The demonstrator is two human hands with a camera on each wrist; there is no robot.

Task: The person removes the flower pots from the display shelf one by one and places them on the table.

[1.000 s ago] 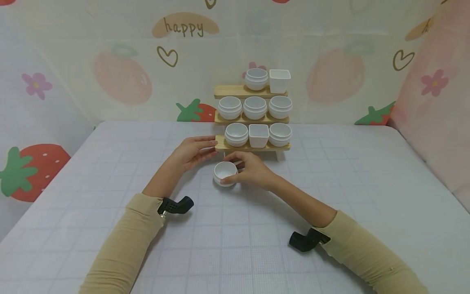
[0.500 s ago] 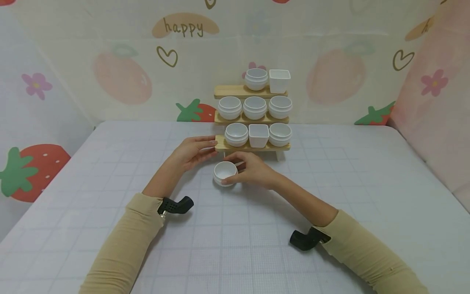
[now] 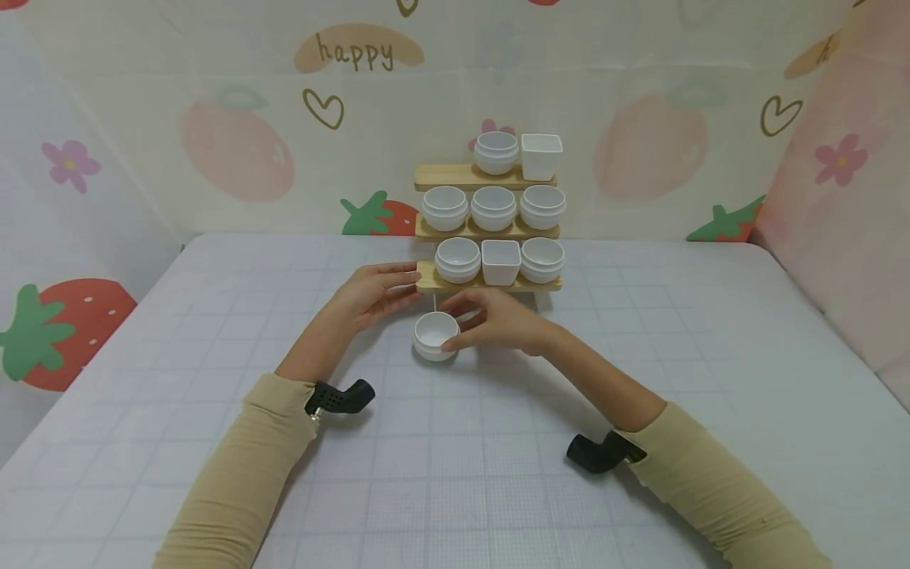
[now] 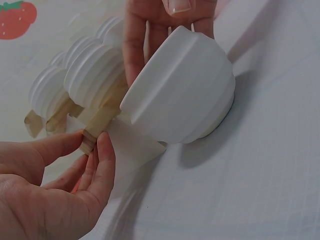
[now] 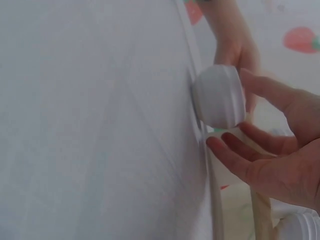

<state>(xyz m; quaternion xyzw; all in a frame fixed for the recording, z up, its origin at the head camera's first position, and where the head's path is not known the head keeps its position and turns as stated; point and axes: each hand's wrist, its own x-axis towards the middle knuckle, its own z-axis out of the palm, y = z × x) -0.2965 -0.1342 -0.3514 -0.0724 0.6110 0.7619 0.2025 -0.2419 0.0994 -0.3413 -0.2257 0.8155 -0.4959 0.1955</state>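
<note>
In the left wrist view, my left hand (image 4: 60, 185) pinches the end of the lowest wooden shelf (image 4: 100, 117) between thumb and fingers. A small round white bowl (image 3: 432, 338) stands upright on the table in front of that shelf's left end. Around the bowl's right side is my right hand (image 3: 501, 322), its fingers spread and loose. Thumb tip and forefinger lie right at the rim in the right wrist view, the other fingers apart from it. Its shelf is part of a three-tier wooden stand (image 3: 444, 175) bearing white bowls and square cups.
On the lowest shelf a square white cup (image 3: 501, 265) stands between two round bowls. Three round bowls line the middle shelf; a round bowl (image 3: 496, 154) and a square cup (image 3: 542, 156) share the top one. A printed curtain (image 3: 249, 47) hangs behind the table (image 3: 398, 490).
My right hand has loosened from the bowl and shifted slightly right and up, its thumb sliding toward the bowl's right edge. The bowl, stand and left hand stay where they were.
</note>
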